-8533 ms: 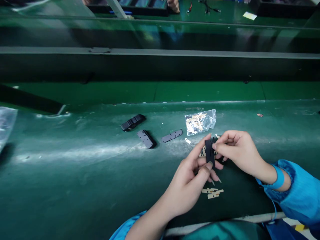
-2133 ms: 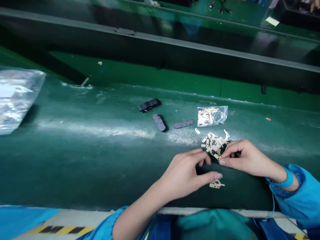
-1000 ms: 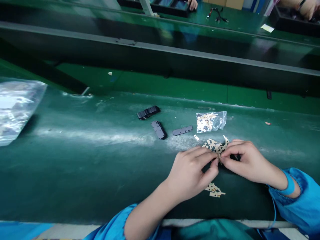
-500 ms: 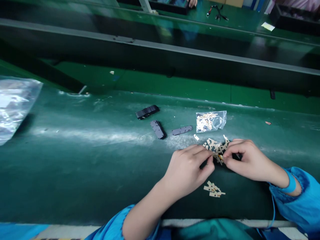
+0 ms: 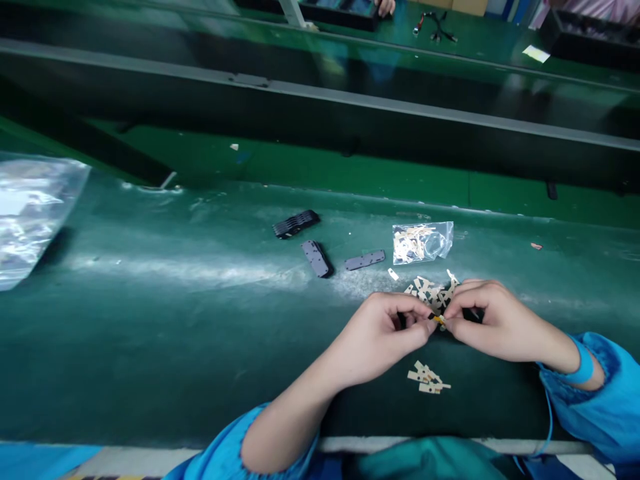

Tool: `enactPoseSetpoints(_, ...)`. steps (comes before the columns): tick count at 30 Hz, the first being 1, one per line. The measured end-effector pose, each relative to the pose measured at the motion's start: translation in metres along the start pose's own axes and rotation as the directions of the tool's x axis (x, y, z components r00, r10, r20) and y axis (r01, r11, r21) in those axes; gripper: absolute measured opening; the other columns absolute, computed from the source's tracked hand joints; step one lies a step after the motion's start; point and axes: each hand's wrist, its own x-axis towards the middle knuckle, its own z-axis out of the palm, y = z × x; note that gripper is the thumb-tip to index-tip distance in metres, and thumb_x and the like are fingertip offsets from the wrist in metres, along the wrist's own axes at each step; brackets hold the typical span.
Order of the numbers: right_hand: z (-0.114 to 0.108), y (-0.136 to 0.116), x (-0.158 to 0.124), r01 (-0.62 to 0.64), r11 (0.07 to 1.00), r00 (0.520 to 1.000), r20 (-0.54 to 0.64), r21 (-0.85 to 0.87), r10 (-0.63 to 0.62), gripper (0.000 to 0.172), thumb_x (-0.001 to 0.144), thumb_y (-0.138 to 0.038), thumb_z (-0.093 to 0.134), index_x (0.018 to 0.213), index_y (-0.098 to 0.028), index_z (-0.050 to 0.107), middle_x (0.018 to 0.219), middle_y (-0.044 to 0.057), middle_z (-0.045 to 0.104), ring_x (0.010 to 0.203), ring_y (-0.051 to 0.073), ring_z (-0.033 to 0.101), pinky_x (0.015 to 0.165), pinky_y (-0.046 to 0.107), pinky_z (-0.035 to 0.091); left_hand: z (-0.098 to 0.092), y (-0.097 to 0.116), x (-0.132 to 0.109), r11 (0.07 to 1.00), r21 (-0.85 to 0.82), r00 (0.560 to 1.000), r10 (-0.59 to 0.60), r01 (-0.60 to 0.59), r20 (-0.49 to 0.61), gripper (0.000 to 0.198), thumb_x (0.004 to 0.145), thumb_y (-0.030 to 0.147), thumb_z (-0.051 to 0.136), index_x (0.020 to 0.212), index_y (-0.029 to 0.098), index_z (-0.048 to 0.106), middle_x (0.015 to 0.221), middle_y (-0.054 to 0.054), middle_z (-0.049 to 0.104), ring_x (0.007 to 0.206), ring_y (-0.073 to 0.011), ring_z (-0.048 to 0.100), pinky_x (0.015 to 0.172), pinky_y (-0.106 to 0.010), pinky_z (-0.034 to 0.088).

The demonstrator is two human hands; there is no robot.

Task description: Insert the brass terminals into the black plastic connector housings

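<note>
Left hand (image 5: 385,333) and right hand (image 5: 500,323) meet fingertip to fingertip, both pinched tight on one tan tab (image 5: 439,321) low over the belt (image 5: 200,320), just beside the pile (image 5: 431,292), apparently to keep stock within reach.

Both hands drop from mid-air to the tab pile (image 5: 431,292); left hand (image 5: 385,330) curls tighter, meeting right hand (image 5: 493,323) on one tan tab (image 5: 440,321).

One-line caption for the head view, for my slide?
Left hand and right hand pinch a small tan tab beside a loose tab pile on the green belt, black plates beyond.
</note>
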Motion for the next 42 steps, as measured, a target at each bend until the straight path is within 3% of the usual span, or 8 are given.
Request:
enactPoseSetpoints(7, -0.002, -0.003, -0.001, 0.073, 0.985, 0.995, -0.058, -0.158, -0.083, 0.012, 0.084, -0.014, 0.063, 0.080, -0.021, 0.071, 0.075, -0.002, 0.068, 0.076, 0.017, 0.059, 0.074, 0.032, 0.044, 0.002, 0.000, 0.000, 1.000, -0.001, 0.999, -0.011, 0.011, -0.036, 0.020, 0.081, 0.028, 0.067, 0.086, 0.013, 0.078, 0.064, 0.002, 0.055, 0.061, -0.0104, 0.045, 0.056, -0.023, 0.036)
enactPoseSetpoints(10, 0.000, -0.005, -0.001, 0.084, 0.980, 0.992, -0.073, -0.178, -0.098, 0.012, 0.086, -0.016, 0.062, 0.080, -0.021, 0.071, 0.075, -0.001, 0.068, 0.076, 0.017, 0.060, 0.072, 0.032, 0.043, 0.002, -0.002, -0.001, 0.996, 0.069, 0.997, 0.054, -0.051, -0.054, 0.017, 0.083, 0.024, 0.064, 0.081, 0.015, 0.079, 0.063, 0.003, 0.057, 0.058, -0.0098, 0.045, 0.055, -0.023, 0.036)
enactPoseSetpoints(14, 0.005, -0.007, -0.003, 0.064, 0.924, 0.957, -0.238, -0.377, -0.163, 0.013, 0.092, -0.027, 0.063, 0.085, -0.019, 0.071, 0.081, 0.003, 0.069, 0.078, 0.020, 0.060, 0.068, 0.034, 0.042, 0.003, -0.006, -0.002, 0.962, 0.238, 0.970, 0.178, -0.136, -0.168, 0.018, 0.085, 0.019, 0.062, 0.085, 0.017, 0.080, 0.069, 0.001, 0.067, 0.060, -0.0108, 0.054, 0.059, -0.024, 0.041)
enactPoseSetpoints(16, 0.008, -0.008, -0.004, 0.075, 0.905, 0.962, -0.210, -0.419, -0.177, 0.018, 0.095, -0.030, 0.062, 0.086, -0.018, 0.073, 0.080, 0.004, 0.069, 0.077, 0.021, 0.060, 0.067, 0.034, 0.041, 0.005, -0.007, -0.003, 0.933, 0.314, 0.954, 0.241, -0.177, -0.178, 0.018, 0.086, 0.018, 0.062, 0.087, 0.018, 0.080, 0.072, 0.001, 0.070, 0.062, -0.0113, 0.057, 0.062, -0.024, 0.044)
enactPoseSetpoints(31, 0.015, -0.003, 0.000, 0.010, 0.962, 0.998, -0.054, -0.273, -0.026, 0.016, 0.079, -0.013, 0.060, 0.069, -0.019, 0.071, 0.069, 0.000, 0.067, 0.074, 0.019, 0.059, 0.072, 0.034, 0.041, 0.009, -0.013, -0.005, 0.725, 0.572, 0.909, 0.406, -0.384, 0.095, 0.019, 0.091, 0.011, 0.058, 0.082, 0.016, 0.074, 0.075, -0.001, 0.071, 0.069, -0.0153, 0.063, 0.065, -0.029, 0.045)
enactPoseSetpoints(35, 0.004, 0.003, 0.006, -0.061, 0.972, 0.993, -0.110, -0.225, 0.037, 0.015, 0.077, -0.010, 0.063, 0.067, -0.020, 0.069, 0.069, -0.001, 0.067, 0.072, 0.018, 0.058, 0.072, 0.033, 0.041, 0.001, -0.008, -0.008, 0.834, 0.438, 0.922, 0.387, -0.335, -0.031, 0.018, 0.091, 0.015, 0.060, 0.088, 0.019, 0.077, 0.077, -0.001, 0.072, 0.068, -0.0140, 0.062, 0.063, -0.027, 0.045)
enactPoseSetpoints(39, -0.005, 0.013, 0.011, -0.128, 0.933, 0.986, -0.147, -0.337, 0.083, 0.024, 0.086, -0.016, 0.065, 0.063, -0.019, 0.064, 0.066, 0.000, 0.062, 0.071, 0.019, 0.056, 0.068, 0.034, 0.039, -0.010, -0.005, -0.007, 0.986, -0.050, 0.951, 0.141, -0.161, -0.274, 0.009, 0.084, 0.027, 0.072, 0.085, 0.019, 0.076, 0.069, -0.001, 0.068, 0.058, -0.0120, 0.057, 0.053, -0.024, 0.043)
enactPoseSetpoints(42, -0.001, 0.014, 0.012, 0.004, 0.976, 0.990, -0.139, -0.219, -0.036, 0.010, 0.094, -0.024, 0.067, 0.088, -0.020, 0.074, 0.083, 0.003, 0.069, 0.082, 0.020, 0.060, 0.074, 0.035, 0.043, -0.009, -0.007, -0.001, 0.849, -0.528, 0.994, -0.068, 0.011, -0.090, 0.018, 0.078, 0.034, 0.075, 0.078, 0.018, 0.068, 0.054, 0.005, 0.053, 0.046, -0.0096, 0.046, 0.042, -0.021, 0.037)
